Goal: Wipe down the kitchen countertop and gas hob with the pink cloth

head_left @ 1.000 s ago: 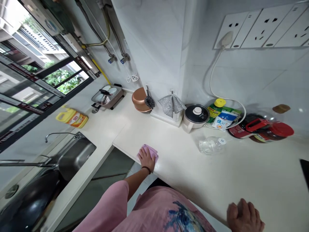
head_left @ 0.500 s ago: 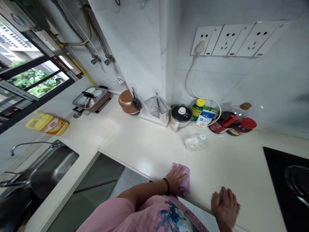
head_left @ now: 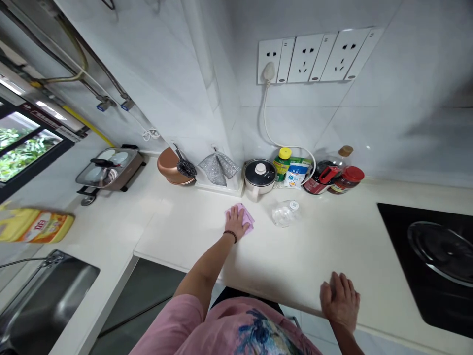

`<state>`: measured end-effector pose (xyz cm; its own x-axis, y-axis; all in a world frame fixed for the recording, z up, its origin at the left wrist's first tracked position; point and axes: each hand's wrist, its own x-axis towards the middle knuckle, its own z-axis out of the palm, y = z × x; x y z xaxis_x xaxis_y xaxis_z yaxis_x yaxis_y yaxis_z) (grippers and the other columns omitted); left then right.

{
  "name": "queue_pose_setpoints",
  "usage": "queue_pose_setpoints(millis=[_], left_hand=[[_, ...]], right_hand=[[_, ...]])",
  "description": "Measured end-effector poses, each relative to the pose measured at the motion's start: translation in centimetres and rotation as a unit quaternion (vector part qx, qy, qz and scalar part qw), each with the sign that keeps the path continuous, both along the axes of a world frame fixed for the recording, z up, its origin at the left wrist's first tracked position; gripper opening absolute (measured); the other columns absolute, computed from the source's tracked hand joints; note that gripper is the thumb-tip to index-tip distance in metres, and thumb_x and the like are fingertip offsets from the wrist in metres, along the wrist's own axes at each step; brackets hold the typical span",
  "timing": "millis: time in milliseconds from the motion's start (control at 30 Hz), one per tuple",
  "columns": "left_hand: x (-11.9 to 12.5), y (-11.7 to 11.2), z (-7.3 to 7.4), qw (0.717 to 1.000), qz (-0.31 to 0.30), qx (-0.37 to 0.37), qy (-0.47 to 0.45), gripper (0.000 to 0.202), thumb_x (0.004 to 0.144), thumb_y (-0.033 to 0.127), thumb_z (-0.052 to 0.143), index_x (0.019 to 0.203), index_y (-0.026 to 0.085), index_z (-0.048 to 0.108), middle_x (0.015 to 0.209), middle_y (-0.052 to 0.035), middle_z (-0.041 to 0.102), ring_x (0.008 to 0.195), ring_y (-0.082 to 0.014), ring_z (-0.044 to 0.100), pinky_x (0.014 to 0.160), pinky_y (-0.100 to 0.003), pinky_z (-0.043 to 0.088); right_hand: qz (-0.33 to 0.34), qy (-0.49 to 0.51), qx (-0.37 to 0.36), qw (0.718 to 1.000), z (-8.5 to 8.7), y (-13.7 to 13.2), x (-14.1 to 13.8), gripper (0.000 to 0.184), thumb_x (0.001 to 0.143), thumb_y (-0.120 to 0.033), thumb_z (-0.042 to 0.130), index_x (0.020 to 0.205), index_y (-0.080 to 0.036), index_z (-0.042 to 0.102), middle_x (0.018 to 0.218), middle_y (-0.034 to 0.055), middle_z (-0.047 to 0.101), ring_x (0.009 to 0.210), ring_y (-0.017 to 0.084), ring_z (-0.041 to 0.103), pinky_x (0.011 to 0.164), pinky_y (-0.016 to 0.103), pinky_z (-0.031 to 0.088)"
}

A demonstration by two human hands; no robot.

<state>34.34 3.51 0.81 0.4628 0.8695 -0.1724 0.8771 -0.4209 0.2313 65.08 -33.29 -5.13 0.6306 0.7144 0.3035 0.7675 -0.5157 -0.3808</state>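
My left hand point(head_left: 235, 223) lies flat with its fingers stretched out over a folded pink cloth point(head_left: 247, 217), pressing it on the white countertop point(head_left: 199, 222). A dark beaded bracelet circles that wrist. To the right of the cloth a clear bottle point(head_left: 285, 213) with a white cap lies on its side. Behind it stands a small electric pot point(head_left: 259, 177) with a dark lid. My right hand point(head_left: 340, 301) rests at the front edge of the counter, open, fingers extended, with nothing in it.
A black hob point(head_left: 397, 241) is at the right. Along the wall stand a yellow-capped bottle point(head_left: 282, 162), a white-and-blue packet point(head_left: 296, 173) and a red-lidded jar point(head_left: 347, 179). At the left are a copper-coloured pot point(head_left: 172, 165), an electric pan point(head_left: 125, 177), a yellow detergent jug point(head_left: 61, 228) and a sink point(head_left: 55, 301).
My left hand has pushed the pink cloth away from the counter's front edge, forward and to the left. The right hand stays at the edge. The view has turned slightly right.
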Motion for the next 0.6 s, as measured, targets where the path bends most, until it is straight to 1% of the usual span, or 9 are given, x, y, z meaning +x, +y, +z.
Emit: queue_pose_setpoints(millis=[67,167,300,400,500,567,600], left_hand=[[-1.8,1.0,0.2,0.999,0.032,-0.002,0.013,0.084,0.097,0.058,0.039,0.166,0.014,0.018,0.175,-0.0161,0.007,0.161,-0.0373,0.001,0.128,-0.059,0.006],[-4.3,1.5,0.3,0.997,0.069,-0.001,0.026,0.082,0.098,0.057,0.038,0.166,0.014,0.020,0.175,-0.0157,0.007,0.161,-0.0369,0.002,0.129,-0.059,0.007],[-7.7,1.2,0.6,0.993,0.111,0.014,0.043,0.079,0.099,0.054,0.036,0.165,0.012,0.023,0.174,-0.0184,0.009,0.161,-0.0361,0.004,0.129,-0.058,0.008],[-9.7,0.3,0.8,0.988,0.144,0.026,0.057,0.077,0.100,0.053,0.035,0.164,0.010,0.025,0.174,-0.0207,0.010,0.161,-0.0370,0.005,0.128,-0.059,0.010],[-10.0,-1.4,0.6,0.981,0.178,0.039,0.074,0.077,0.101,0.052,0.034,0.163,0.009,0.025,0.173,-0.0235,0.012,0.160,-0.0384,0.005,0.127,-0.060,0.010],[-9.1,-3.0,0.4,0.978,0.189,0.042,0.079,0.077,0.101,0.052,0.034,0.164,0.008,0.025,0.172,-0.0249,0.012,0.160,-0.0395,0.005,0.127,-0.061,0.009],[-8.2,-3.9,0.2,0.979,0.184,0.039,0.077,0.077,0.101,0.052,0.035,0.164,0.008,0.024,0.172,-0.0251,0.012,0.160,-0.0400,0.004,0.126,-0.062,0.008]], right_hand=[[0.000,-0.007,-0.003,1.000,0.0,0.0,0.0,0.062,0.096,-0.048,0.042,0.150,-0.018,0.050,0.156,0.0177,0.047,0.145,0.040,0.038,0.118,0.067,0.025],[-0.002,-0.014,-0.011,1.000,0.0,0.0,0.2,0.062,0.097,-0.048,0.041,0.149,-0.017,0.052,0.155,0.0183,0.048,0.144,0.040,0.039,0.118,0.066,0.026],[0.001,-0.022,-0.017,1.000,-0.5,-0.1,0.4,0.063,0.097,-0.050,0.040,0.149,-0.016,0.051,0.154,0.0191,0.049,0.144,0.040,0.039,0.117,0.065,0.026],[0.003,-0.030,-0.011,0.999,-0.8,-0.1,0.4,0.064,0.097,-0.052,0.039,0.148,-0.015,0.052,0.154,0.0192,0.049,0.144,0.039,0.039,0.117,0.064,0.027],[-0.003,-0.028,-0.011,1.000,-0.8,-0.1,0.3,0.065,0.098,-0.054,0.036,0.148,-0.015,0.052,0.154,0.0183,0.049,0.144,0.038,0.038,0.118,0.064,0.026],[-0.005,-0.024,-0.017,1.000,-0.7,-0.1,0.2,0.065,0.098,-0.053,0.035,0.148,-0.015,0.051,0.155,0.0181,0.048,0.145,0.037,0.037,0.118,0.064,0.025],[-0.004,-0.023,-0.019,1.000,-0.7,0.0,0.2,0.065,0.098,-0.053,0.035,0.148,-0.014,0.051,0.155,0.0183,0.048,0.145,0.037,0.037,0.118,0.064,0.025]])
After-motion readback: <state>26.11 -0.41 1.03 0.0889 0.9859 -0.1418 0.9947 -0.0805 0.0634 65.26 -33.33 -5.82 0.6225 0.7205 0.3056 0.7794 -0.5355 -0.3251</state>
